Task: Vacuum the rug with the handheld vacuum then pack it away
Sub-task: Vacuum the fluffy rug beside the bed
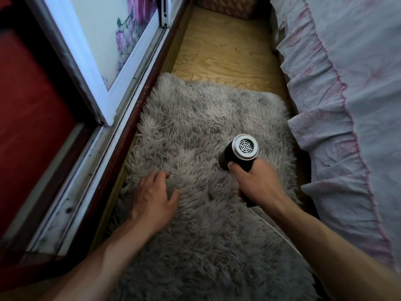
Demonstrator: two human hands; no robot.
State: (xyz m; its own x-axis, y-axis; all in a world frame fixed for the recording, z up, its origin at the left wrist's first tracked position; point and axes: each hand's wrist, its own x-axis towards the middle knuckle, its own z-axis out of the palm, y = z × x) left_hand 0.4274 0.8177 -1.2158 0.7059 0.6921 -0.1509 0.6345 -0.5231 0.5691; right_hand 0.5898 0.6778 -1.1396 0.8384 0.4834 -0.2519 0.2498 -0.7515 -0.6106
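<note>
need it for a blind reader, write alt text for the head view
A person's right hand grips a black handheld vacuum on a shaggy grey rug, while the left hand rests on the pile. The rug lies on wood floor between a sliding door and a frilled bedspread.

The right hand (253,181) covers the handle of the vacuum (233,156), whose nozzle faces away, unseen.

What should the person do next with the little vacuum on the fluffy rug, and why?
Probably slide the handheld vacuum forward across the rug. The right hand grips its handle with the nose down in the pile, the left hand rests on the rug beside it, and plenty of rug lies ahead.
</note>
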